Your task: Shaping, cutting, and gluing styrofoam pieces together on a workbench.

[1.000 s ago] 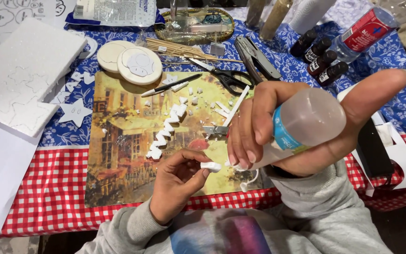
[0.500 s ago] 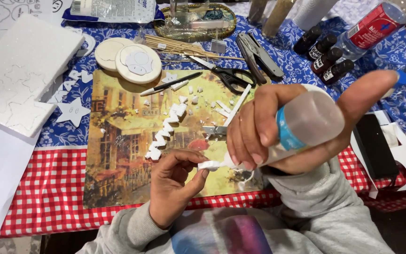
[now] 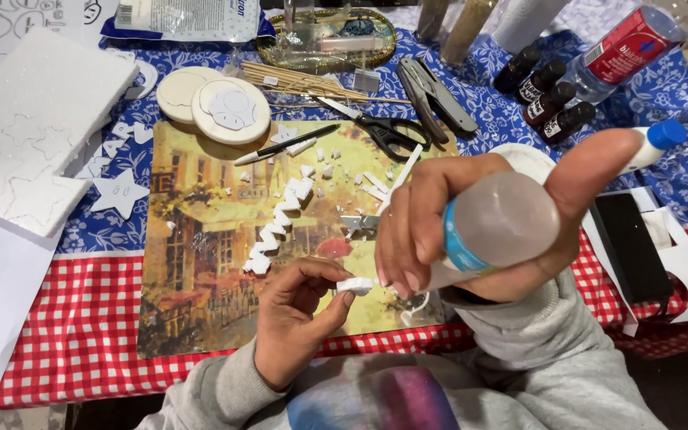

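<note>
Pinching a small white foam piece (image 3: 354, 284) between thumb and fingertips, the left hand (image 3: 300, 306) hovered above the lower edge of the painted street-scene placemat (image 3: 201, 263). Just beside it, the right hand (image 3: 471, 227) wrapped around a translucent plastic glue bottle with a blue band (image 3: 491, 227), tilted nozzle-down toward that piece. Black-handled scissors (image 3: 380, 127) lay farther back.

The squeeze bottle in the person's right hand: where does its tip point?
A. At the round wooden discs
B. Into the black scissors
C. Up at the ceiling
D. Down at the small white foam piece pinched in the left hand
D: the right hand tilts the translucent squeeze bottle downward, its tip close to the small white foam piece pinched by the left hand over the picture mat.
</note>
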